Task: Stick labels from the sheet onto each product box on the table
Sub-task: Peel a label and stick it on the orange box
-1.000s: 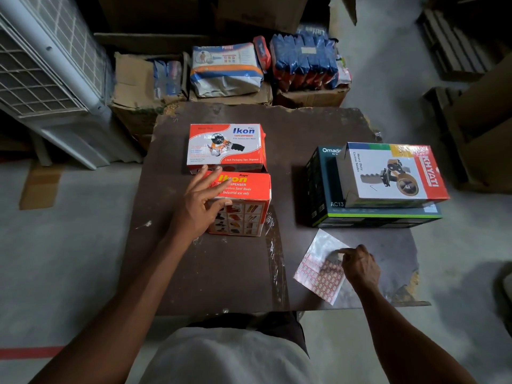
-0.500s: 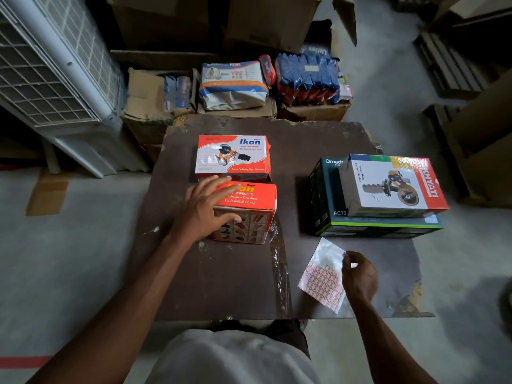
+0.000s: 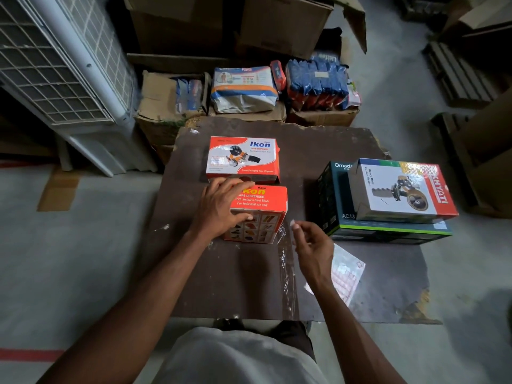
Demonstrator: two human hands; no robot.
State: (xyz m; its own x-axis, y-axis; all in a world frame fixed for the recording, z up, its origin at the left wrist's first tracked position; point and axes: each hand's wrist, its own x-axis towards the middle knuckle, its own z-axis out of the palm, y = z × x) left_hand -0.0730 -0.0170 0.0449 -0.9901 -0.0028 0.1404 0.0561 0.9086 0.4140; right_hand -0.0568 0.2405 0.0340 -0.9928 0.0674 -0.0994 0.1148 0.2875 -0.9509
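Observation:
On the dark table [image 3: 243,278] a near orange Ikon tape-dispenser box [image 3: 263,206] stands upright, with my left hand [image 3: 221,206] gripping its left side and top. Behind it lies a second orange Ikon box [image 3: 243,157]. My right hand [image 3: 313,245] hovers just right of the near box and pinches a small white label [image 3: 293,223] at its fingertips. The label sheet [image 3: 345,275] lies flat on the table, partly hidden under that hand. At the right, a white and red Khyati box [image 3: 401,191] rests on a dark green Omada box [image 3: 338,217].
Cardboard cartons [image 3: 166,106] and wrapped packs [image 3: 243,88] crowd the floor behind the table. A white grilled unit [image 3: 61,67] stands at the left. Wooden pallets [image 3: 457,73] lie at the right. A strip of clear film [image 3: 286,275] runs down the table's middle.
My right hand has lifted off the label sheet and moved up and left toward the near Ikon box, now with a small label in its fingertips. My left hand stays on that box.

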